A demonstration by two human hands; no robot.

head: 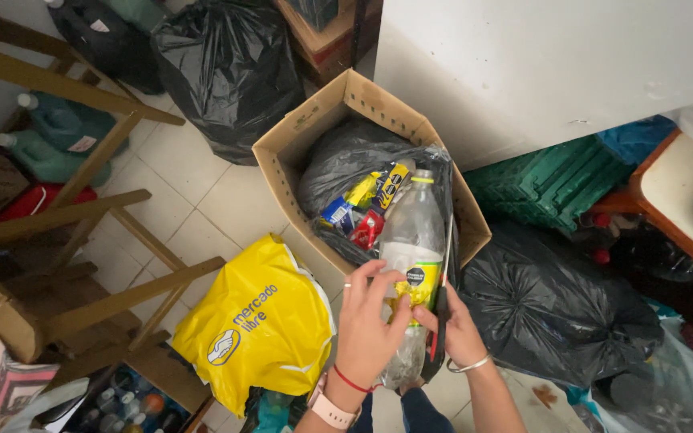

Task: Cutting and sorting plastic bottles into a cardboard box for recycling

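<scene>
bottle: clear plastic bottle point(412, 256), yellow cap, held over the cardboard box point(298, 136).
your left hand point(369, 321): fingers closed on its label.
your right hand point(457, 330): clamped on scissors point(443, 305).
box: black bag point(346, 160) with wrappers point(366, 208).

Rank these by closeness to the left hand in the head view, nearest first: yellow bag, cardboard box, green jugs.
1. Yellow bag, just left of the left hand.
2. Cardboard box, ahead of it.
3. Green jugs, far left beyond the wooden frame.
</scene>
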